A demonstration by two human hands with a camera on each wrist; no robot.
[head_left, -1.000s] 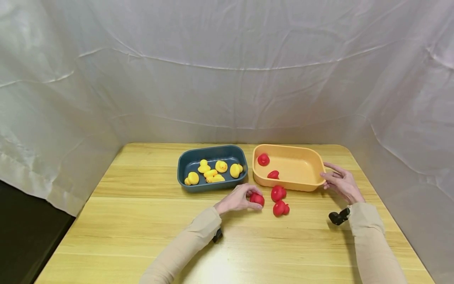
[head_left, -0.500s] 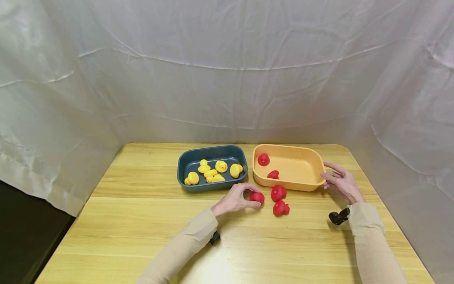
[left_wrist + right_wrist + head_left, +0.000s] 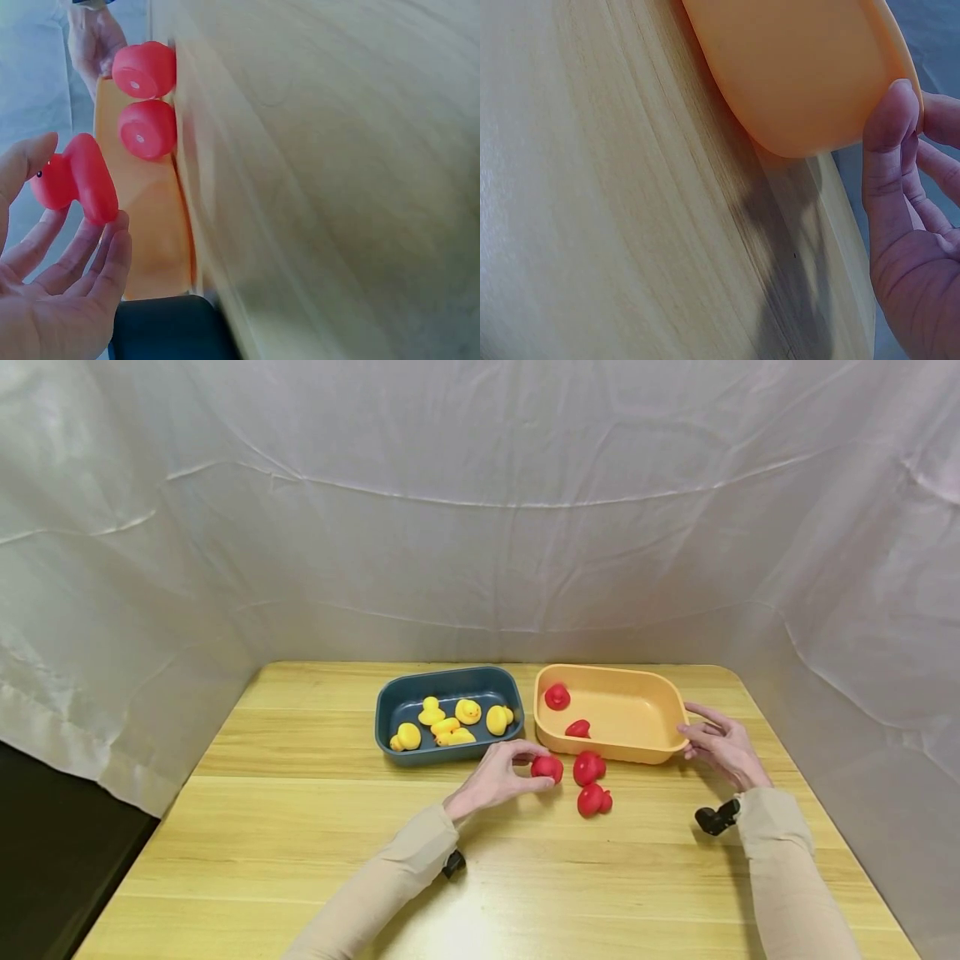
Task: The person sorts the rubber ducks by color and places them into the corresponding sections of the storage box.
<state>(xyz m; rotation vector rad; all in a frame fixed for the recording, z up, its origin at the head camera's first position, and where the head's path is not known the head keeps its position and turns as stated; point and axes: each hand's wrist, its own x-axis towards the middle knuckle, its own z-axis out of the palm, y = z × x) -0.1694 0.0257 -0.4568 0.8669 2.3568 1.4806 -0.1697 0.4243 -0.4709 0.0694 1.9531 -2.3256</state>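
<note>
My left hand (image 3: 498,779) holds a red rubber duck (image 3: 547,768) between thumb and fingertips, in front of the gap between two bins. In the left wrist view the held duck (image 3: 86,180) is tipped, its round head towards my thumb and clear of the tabletop. Two more red ducks (image 3: 588,768) (image 3: 594,801) lie on the table just right of it. At the right end of the orange bin (image 3: 622,750), my right hand (image 3: 723,750) pinches the rim; the right wrist view has the thumb (image 3: 891,124) against the bin's corner. Inside that bin are two red ducks (image 3: 557,697) (image 3: 577,729).
A dark blue bin (image 3: 450,757) stands left of the orange one, holding several yellow ducks (image 3: 468,712). Both sit near the back of the wooden table (image 3: 300,827), and a pale fabric curtain (image 3: 480,552) hangs behind and at the sides.
My left hand has lifted the red duck slightly and shifted it a little forward and to the right. The right hand and both bins stay where they were.
</note>
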